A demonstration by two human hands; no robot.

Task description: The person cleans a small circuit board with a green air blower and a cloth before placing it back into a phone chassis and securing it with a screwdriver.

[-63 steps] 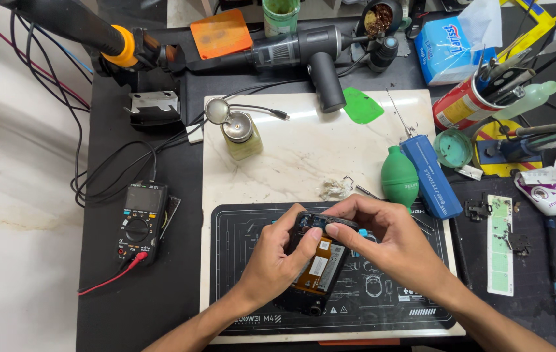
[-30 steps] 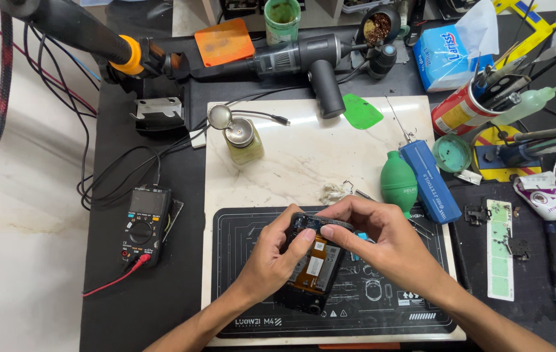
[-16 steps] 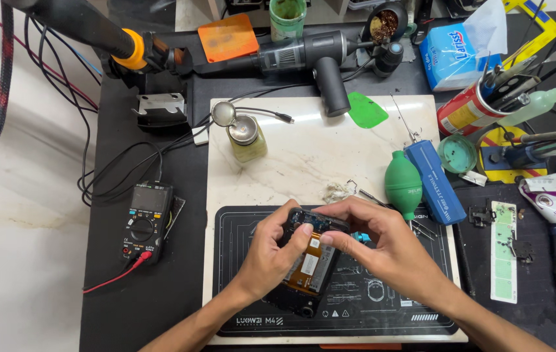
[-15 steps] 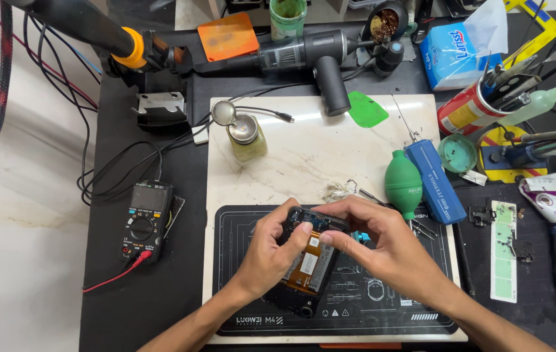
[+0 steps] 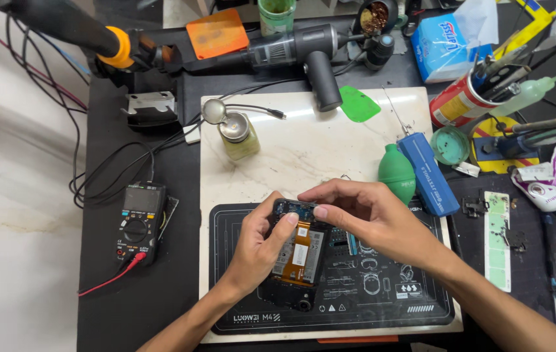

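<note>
An opened smartphone (image 5: 299,264) with its back cover off lies on a black repair mat (image 5: 382,300); an orange flex cable and battery show inside. My left hand (image 5: 261,248) grips the phone's left side, thumb resting near the top edge. My right hand (image 5: 366,218) reaches over from the right, its fingertips pinching at the phone's top end. What the fingertips hold, if anything, is hidden.
A white board (image 5: 304,150) lies under the mat. On it stand a small liquid bottle (image 5: 239,133), a green air blower (image 5: 396,175) and a blue case (image 5: 429,173). A multimeter (image 5: 140,220) sits left, a tool can (image 5: 463,98) and tissue pack (image 5: 447,42) at right.
My hands and the phone have stayed in nearly the same place. My right fingertips have shifted slightly along the phone's top edge.
</note>
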